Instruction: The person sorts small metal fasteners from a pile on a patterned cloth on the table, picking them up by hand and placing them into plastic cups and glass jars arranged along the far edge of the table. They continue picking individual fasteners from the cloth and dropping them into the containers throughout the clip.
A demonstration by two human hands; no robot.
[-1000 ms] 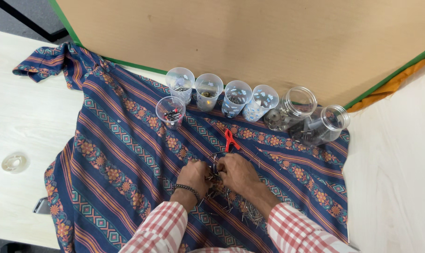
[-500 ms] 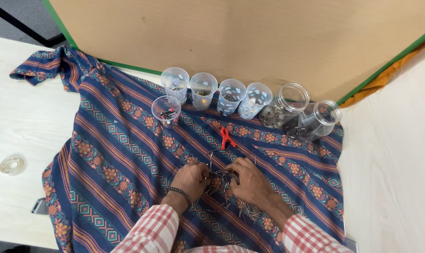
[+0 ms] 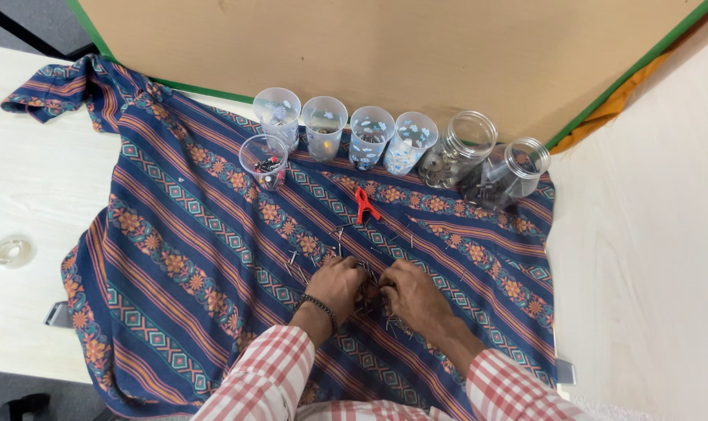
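- A pale table (image 3: 26, 195) carries a large blue patterned cloth (image 3: 182, 257) with orange and red stripes, spread across most of the view; a brown board (image 3: 416, 54) stands upright behind it.
- Along the cloth's far edge stands a row of four clear plastic cups (image 3: 346, 134), with two glass jars (image 3: 486, 160) of dark metal parts lying tilted to their right; a fifth cup (image 3: 263, 160) stands just in front of the row's left end.
- The person's left hand (image 3: 337, 284), with a dark bead bracelet at the wrist, and right hand (image 3: 410, 295) rest side by side on the cloth, their fingers curled down into a heap of small metal pins (image 3: 369, 292) between them; whether either hand grips any pins cannot be told.
- A small red clip (image 3: 363, 205) lies on the cloth between the hands and the cups.
- A clear tape roll (image 3: 11, 252) sits on the bare table, well left of the cloth.
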